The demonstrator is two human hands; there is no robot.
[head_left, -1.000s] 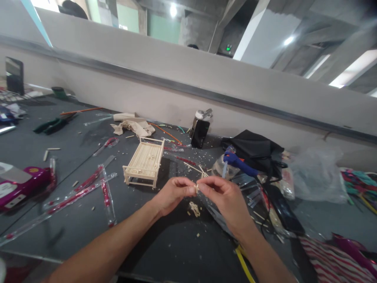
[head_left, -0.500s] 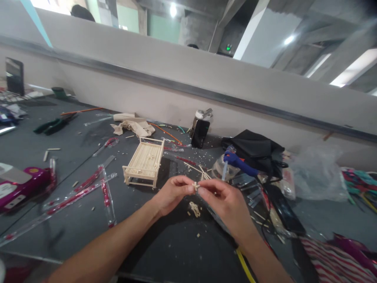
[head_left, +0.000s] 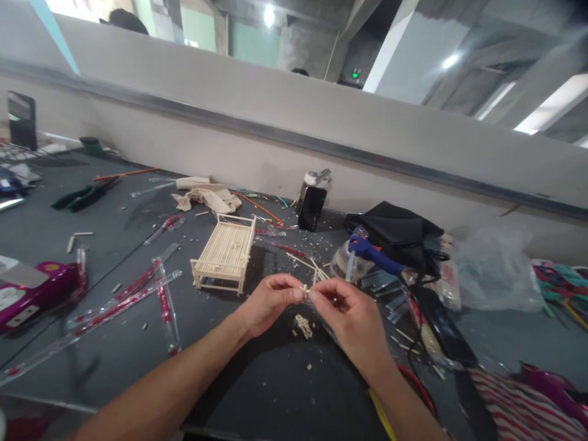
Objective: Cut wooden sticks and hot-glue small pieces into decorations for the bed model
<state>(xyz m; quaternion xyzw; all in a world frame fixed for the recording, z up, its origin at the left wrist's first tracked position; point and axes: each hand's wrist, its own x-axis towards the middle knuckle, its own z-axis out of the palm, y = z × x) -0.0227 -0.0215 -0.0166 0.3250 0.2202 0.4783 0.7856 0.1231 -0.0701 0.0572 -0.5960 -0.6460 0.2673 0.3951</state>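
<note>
Between my two hands, above the dark table, is a tiny piece made of short pale wooden sticks (head_left: 305, 290). My left hand (head_left: 271, 301) pinches its left side between thumb and fingertips. From the other side, my right hand (head_left: 351, 313) pinches it in the same way. Just below lies a small pile of cut wooden bits (head_left: 303, 326). A miniature bed of pale sticks (head_left: 225, 250) stands beyond my left hand, with a few small pieces on its slats. Loose thin sticks (head_left: 316, 268) lie behind my right hand.
A blue glue gun (head_left: 374, 252) rests by a black bag (head_left: 395, 229). Behind, a phone (head_left: 313, 208) leans upright. Red-and-clear plastic wrappers (head_left: 138, 285) and dark-handled pliers (head_left: 85, 193) lie left, a striped cloth (head_left: 509, 407) right.
Both hands stay in nearly the same place, pinching the small stick piece. My right hand and forearm have shifted slightly, uncovering more of a red cable beside the forearm.
</note>
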